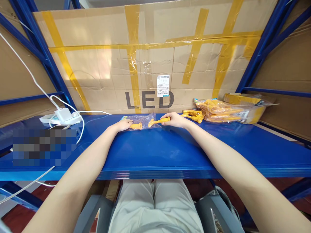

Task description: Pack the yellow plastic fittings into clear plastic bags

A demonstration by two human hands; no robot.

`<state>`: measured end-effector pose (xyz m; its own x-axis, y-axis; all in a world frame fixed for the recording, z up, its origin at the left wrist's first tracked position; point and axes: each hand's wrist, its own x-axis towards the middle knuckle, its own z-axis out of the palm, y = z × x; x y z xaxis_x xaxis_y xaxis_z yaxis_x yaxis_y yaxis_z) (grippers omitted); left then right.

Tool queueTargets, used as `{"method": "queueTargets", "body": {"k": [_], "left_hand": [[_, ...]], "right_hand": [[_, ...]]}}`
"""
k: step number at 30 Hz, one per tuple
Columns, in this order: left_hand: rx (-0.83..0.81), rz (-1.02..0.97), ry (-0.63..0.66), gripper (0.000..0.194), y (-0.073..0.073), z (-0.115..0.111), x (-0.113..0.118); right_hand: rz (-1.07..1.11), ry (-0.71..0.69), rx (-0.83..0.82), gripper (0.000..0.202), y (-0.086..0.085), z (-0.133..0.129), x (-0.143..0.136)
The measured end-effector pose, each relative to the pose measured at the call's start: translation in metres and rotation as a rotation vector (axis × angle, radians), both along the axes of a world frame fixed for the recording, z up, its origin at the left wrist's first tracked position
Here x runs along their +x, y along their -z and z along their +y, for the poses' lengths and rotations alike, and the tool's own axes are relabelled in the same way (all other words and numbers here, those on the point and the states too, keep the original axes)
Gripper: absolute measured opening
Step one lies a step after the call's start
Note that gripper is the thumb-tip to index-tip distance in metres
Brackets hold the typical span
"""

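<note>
I have the right hand [175, 119] pinching a yellow handle [165, 120] by the right end of the clear bag [145, 119], the left hand [123, 125] upon this bag, grip unclear to me, and should press it steadily against the blue surface [157, 152].

- On my feed, a glossy blue shelf [155, 152] carries everything
- At its left I see a white power strip [46, 119]
- Mid-shelf, a clear plastic bag [145, 120]
- Farther right I make out loose yellow pieces [193, 113], a bagged yellow bundle [217, 111] and a cardboard box [259, 117]
</note>
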<state>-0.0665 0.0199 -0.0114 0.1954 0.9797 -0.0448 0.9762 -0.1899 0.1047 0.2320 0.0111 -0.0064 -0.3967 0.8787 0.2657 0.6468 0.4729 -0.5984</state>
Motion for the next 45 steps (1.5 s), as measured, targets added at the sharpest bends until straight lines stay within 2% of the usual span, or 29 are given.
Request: {"method": "queueTargets", "body": {"k": [8,17,21,23,26,28,31,35,40,45], "left_hand": [[-0.01,-0.021,0.075,0.067,0.002,-0.005,0.022],[0.011,-0.029,0.079,0.066,0.004,-0.006,0.026],[0.015,-0.038,0.101,0.066,0.004,-0.007,0.031],[0.016,-0.05,0.119,0.067,0.004,-0.009,0.034],[0.018,-0.06,0.13,0.069,0.004,-0.011,0.037],[0.016,-0.063,0.123,0.069,0.004,-0.012,0.038],[0.005,-0.074,0.118,0.069,0.004,-0.012,0.038],[0.002,-0.093,0.133,0.069,0.004,-0.013,0.041],[0.005,-0.127,0.19,0.071,0.006,-0.016,0.046],[0.033,-0.149,0.239,0.07,0.009,-0.014,0.05]], "right_hand": [[-0.159,0.047,0.248,0.034,-0.005,-0.009,-0.015],[-0.276,0.151,0.139,0.025,0.006,-0.002,-0.016],[-0.293,0.228,0.122,0.03,0.009,-0.003,-0.022],[-0.289,0.187,0.116,0.033,0.011,-0.006,-0.026],[-0.293,0.035,0.076,0.04,0.01,-0.011,-0.032],[-0.324,-0.015,0.051,0.049,0.007,-0.015,-0.033],[-0.425,0.008,0.064,0.054,-0.002,-0.018,-0.026],[-0.552,0.067,0.093,0.033,-0.01,-0.016,-0.013],[-0.512,0.096,0.148,0.031,0.002,-0.011,-0.019],[-0.451,0.125,0.199,0.038,0.014,-0.001,-0.03]]}}
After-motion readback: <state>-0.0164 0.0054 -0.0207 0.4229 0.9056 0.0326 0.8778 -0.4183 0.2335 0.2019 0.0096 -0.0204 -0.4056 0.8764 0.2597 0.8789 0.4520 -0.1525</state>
